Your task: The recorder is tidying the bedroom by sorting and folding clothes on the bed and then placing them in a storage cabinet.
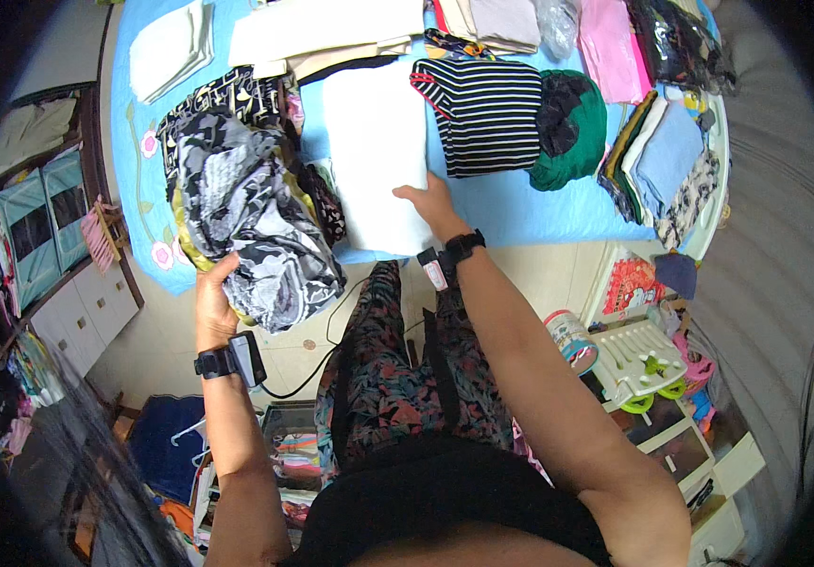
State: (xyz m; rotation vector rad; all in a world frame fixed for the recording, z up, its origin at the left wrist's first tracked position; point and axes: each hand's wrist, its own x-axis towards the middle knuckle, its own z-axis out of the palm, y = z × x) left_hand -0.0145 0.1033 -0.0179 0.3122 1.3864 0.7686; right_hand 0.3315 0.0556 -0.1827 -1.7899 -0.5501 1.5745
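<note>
My left hand [217,301] grips the lower left edge of a bundle of black, white and grey patterned cloth [258,220], with its thumb on top and its fingers hidden underneath. An olive-yellow fabric edge shows under that bundle. My right hand [431,205] holds the right edge of a folded white cloth [378,156], thumb on top, fingers beneath and mostly hidden. To the right of the white cloth lies a folded black-and-white striped garment [492,117] with red trim. A bunched green and black cloth [573,131] touches the striped garment's right side.
Folded white fabric [169,53] and more folded cloths lie across the blue bedspread [541,220]. Light-blue folded cloth [669,159] and a pink packet [612,49] are at the right. On the floor side stand a round tin [572,340] and a pale plastic rack [637,358]. A cable hangs from my left wrist device.
</note>
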